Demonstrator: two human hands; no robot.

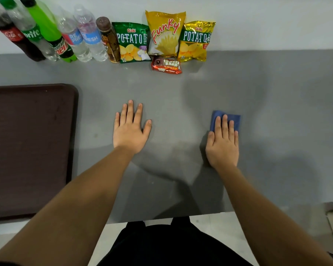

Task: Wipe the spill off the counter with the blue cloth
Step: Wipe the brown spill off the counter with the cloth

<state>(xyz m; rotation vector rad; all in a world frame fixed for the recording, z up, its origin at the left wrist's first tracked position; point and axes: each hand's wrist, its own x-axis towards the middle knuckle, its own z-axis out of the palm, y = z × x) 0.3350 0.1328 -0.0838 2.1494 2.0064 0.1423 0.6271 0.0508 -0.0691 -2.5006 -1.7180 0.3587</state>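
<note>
A folded blue cloth [231, 119] lies flat on the grey counter [181, 96], right of centre. My right hand [223, 143] rests palm down on it with fingers extended, covering its near part. My left hand [130, 127] lies flat and spread on the bare counter, left of the cloth, holding nothing. I cannot make out a distinct spill on the counter; only faint smears and shadows show between the hands.
A dark brown tray [27, 146] sits at the left edge. Along the back wall stand several bottles [46, 33] and several snack bags [165, 33], with a red fudge bar pack [166, 65] in front. The counter's near edge is by my body.
</note>
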